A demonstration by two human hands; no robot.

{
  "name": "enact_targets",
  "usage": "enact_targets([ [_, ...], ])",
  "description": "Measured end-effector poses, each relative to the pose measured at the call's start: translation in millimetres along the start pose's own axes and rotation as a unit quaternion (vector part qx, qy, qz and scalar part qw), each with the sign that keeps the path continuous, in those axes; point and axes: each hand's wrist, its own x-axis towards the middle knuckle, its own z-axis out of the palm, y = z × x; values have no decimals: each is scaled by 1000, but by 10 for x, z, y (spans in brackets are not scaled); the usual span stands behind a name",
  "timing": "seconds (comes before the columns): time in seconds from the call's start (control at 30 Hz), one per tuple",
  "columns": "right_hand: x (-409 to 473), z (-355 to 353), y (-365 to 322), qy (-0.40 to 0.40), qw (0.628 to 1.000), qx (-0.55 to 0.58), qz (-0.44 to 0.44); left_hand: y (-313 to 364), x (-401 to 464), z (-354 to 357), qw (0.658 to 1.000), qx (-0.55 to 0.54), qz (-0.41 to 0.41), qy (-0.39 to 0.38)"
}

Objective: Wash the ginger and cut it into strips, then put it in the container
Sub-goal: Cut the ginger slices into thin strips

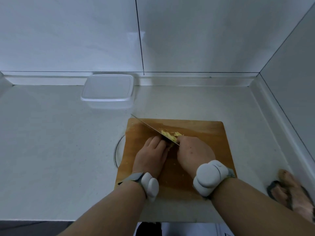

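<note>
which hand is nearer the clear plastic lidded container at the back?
Left. The left hand lies on the wooden cutting board, below and slightly right of the clear plastic lidded container; the right hand, gripping the knife, sits farther right.

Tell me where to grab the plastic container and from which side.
Grip the container by its two short walls just under the protruding lid rim, coming from the front. It sits flat and lidded against the back wall, so the rear is blocked, and the knife and cutting board lie nearer.

No readable text, labels or numbers anywhere.
</note>
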Motion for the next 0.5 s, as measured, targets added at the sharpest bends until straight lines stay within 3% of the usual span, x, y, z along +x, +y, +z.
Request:
enact_targets([
  [0.27, -277, -60, 287, -1, 995, 55, 78, -3, -4, -23, 1000, -14, 17, -3],
  [0.5, -440, -157, 232, 15, 998, 44, 40, 3, 2, -18, 1000, -3, -2, -16],
])
